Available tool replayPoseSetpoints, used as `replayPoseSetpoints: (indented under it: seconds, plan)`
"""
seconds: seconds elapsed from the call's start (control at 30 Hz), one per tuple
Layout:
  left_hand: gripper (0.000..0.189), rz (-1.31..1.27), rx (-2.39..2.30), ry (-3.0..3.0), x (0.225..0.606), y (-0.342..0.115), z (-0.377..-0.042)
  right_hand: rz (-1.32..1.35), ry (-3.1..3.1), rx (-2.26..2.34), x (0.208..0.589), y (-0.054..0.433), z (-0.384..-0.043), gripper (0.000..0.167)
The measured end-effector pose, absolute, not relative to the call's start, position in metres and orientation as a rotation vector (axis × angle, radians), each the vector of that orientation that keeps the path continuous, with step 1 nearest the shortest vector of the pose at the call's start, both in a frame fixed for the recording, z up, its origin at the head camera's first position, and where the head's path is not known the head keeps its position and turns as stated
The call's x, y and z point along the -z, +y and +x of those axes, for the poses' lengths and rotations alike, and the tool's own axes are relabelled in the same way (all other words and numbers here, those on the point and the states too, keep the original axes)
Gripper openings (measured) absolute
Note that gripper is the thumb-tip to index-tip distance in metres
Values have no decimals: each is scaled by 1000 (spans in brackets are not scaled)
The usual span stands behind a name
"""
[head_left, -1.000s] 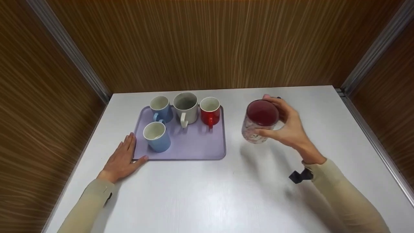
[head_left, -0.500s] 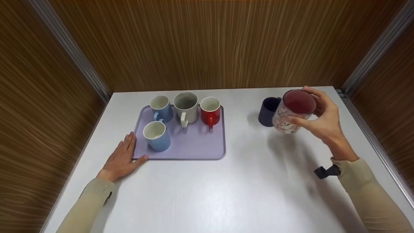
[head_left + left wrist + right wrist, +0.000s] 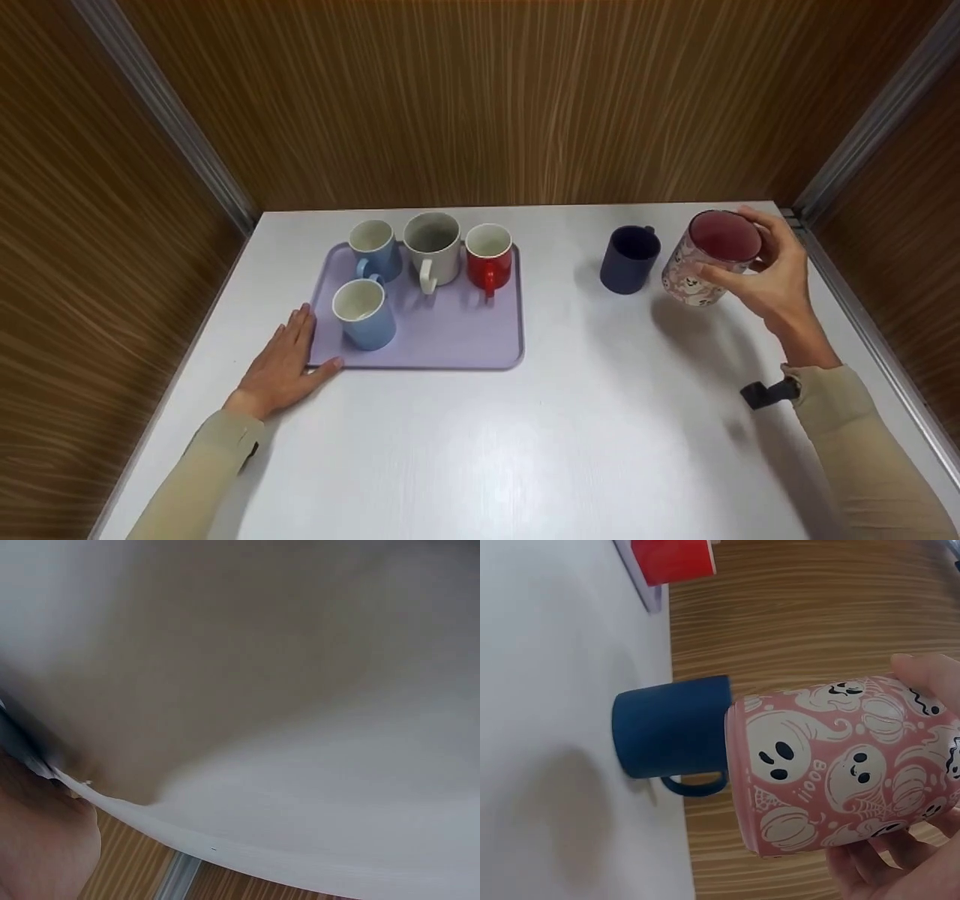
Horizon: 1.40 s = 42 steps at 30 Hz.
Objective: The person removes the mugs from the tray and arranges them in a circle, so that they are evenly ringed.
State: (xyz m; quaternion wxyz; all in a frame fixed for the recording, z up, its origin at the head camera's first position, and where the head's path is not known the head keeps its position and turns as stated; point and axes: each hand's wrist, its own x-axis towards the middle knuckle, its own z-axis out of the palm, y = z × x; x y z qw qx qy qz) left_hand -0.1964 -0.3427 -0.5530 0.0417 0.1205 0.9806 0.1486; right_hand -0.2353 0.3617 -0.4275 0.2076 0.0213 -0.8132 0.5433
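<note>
My right hand (image 3: 776, 277) grips a large pink mug (image 3: 701, 274) with a dark red inside, held above the table and tilted slightly. White ghosts and pumpkins cover its outside in the right wrist view, where the pink mug (image 3: 847, 761) fills the right half. Just left of it a dark blue mug (image 3: 628, 262) stands on the table, handle toward the back. My left hand (image 3: 277, 371) lies flat with straight fingers at the left front corner of a lilac tray (image 3: 457, 337). In the left wrist view, only part of the hand (image 3: 45, 840) shows.
On the tray stand two light blue mugs, one at the back (image 3: 381, 255) and one in front (image 3: 367, 322), a white mug (image 3: 439, 262) and a red mug (image 3: 491, 271). Wood-grain panels (image 3: 510, 105) rise behind and beside the white table (image 3: 480, 450).
My right hand has carried the pink mug to the right, from beside the tray past the dark blue mug, which now shows fully. The left hand and tray have stayed put.
</note>
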Motion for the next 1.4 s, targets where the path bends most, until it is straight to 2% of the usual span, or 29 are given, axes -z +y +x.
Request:
replayPoseSetpoints:
  seconds: [0.5,1.4]
  plan:
    - [108,365,-445,3006,551,-343,-196,-33,-2463,-1443,481,362,-259,91]
    - [105,386,-459,3028,550,-340,-194,-142,-2556,-1459,492,359,-268,99]
